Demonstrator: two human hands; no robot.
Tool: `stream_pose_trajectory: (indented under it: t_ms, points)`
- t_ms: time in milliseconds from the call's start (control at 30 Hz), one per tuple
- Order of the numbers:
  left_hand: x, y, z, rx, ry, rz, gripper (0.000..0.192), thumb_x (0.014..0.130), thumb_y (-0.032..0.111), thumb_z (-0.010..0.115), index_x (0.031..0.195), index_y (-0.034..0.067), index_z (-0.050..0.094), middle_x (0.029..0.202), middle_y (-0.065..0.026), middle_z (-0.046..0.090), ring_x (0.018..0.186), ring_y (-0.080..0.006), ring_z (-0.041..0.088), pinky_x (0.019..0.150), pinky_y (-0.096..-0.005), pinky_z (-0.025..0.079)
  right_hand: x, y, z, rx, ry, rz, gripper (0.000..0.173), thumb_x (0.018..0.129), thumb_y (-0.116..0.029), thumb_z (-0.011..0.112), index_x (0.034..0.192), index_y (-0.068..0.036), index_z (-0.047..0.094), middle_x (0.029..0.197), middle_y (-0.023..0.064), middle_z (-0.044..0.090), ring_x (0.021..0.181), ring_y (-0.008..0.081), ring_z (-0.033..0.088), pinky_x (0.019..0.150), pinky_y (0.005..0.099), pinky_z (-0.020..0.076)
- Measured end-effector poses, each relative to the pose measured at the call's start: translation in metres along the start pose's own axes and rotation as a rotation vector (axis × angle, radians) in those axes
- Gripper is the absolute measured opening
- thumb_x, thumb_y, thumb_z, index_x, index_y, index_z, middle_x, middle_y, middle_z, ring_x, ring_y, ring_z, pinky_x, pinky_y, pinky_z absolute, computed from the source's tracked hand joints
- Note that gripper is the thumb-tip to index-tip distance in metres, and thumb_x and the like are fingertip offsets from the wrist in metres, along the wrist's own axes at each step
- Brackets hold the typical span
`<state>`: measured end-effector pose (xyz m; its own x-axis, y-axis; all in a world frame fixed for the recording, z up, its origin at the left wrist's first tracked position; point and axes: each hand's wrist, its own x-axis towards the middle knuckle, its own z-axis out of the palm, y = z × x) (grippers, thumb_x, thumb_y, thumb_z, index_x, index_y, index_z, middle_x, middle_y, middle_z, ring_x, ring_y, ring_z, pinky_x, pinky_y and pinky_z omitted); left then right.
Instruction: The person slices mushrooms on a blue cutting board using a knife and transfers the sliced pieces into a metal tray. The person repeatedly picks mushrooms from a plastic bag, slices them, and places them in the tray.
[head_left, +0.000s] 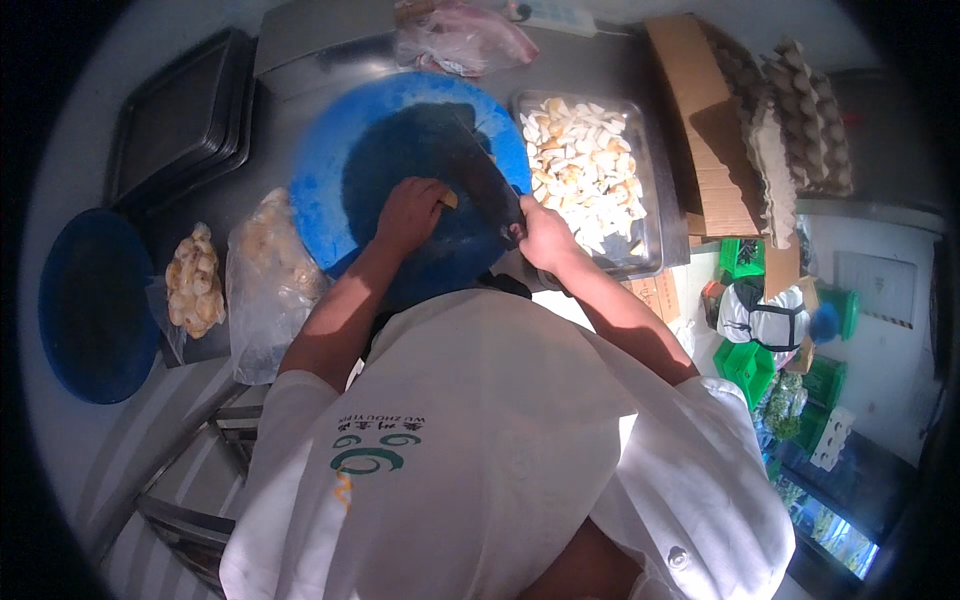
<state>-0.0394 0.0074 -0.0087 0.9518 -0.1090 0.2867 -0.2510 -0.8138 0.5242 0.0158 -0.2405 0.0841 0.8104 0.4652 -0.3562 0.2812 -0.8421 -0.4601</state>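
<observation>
A round blue cutting board (319, 161) lies before me, with a dark shadow over much of it. My right hand (546, 232) grips the handle of a cleaver (480, 169), whose dark broad blade reaches up and left across the board. To the left of the blade, my left hand (411, 214) rests on the board. Its fingertips hold a small yellowish piece of food (450, 199), perhaps mushroom. Just right of the board, a metal tray (654, 240) carries many cut white and tan pieces (585, 165), which look like mushroom.
On the left are a clear bag of pale food (271, 259), a bagged cluster of mushroom-like pieces (195, 285), another blue round board (97, 307) and stacked metal trays (176, 120). A plastic bag (465, 37) lies behind. Cardboard (705, 120) and egg trays (806, 112) stand right.
</observation>
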Motion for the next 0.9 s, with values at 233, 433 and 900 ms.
stream_pose_trajectory:
  t_ms: [233,433,900]
  points:
    - [0.003,0.001,0.000,-0.009,-0.037,-0.023,0.020,0.085,0.014,0.068,0.103,0.005,0.069,0.108,-0.0135,0.065,0.104,-0.0350,0.060,0.093,-0.0450,0.049,-0.015,-0.003,-0.008,-0.081,0.016,-0.148,0.021,0.088,-0.008,0.058,0.106,-0.003,0.050,0.084,0.0253,0.067,0.084,0.0456,0.066,0.071,0.0532,0.0528]
    - [0.006,0.003,-0.002,-0.003,-0.058,-0.025,0.015,0.081,0.013,0.068,0.094,0.007,0.068,0.099,-0.0128,0.063,0.097,-0.0343,0.060,0.086,-0.0443,0.050,-0.032,-0.026,-0.040,-0.222,-0.047,-0.137,0.022,0.086,-0.005,0.055,0.107,-0.004,0.051,0.083,0.0240,0.068,0.085,0.0429,0.069,0.070,0.0530,0.0544]
    - [0.012,-0.006,-0.005,-0.023,-0.070,-0.021,0.013,0.078,0.013,0.067,0.091,0.008,0.066,0.100,-0.0130,0.063,0.098,-0.0354,0.059,0.086,-0.0445,0.050,0.003,-0.029,0.001,-0.119,-0.054,-0.127,0.020,0.093,-0.013,0.052,0.110,-0.002,0.051,0.091,0.0290,0.067,0.091,0.0468,0.067,0.074,0.0539,0.0533]
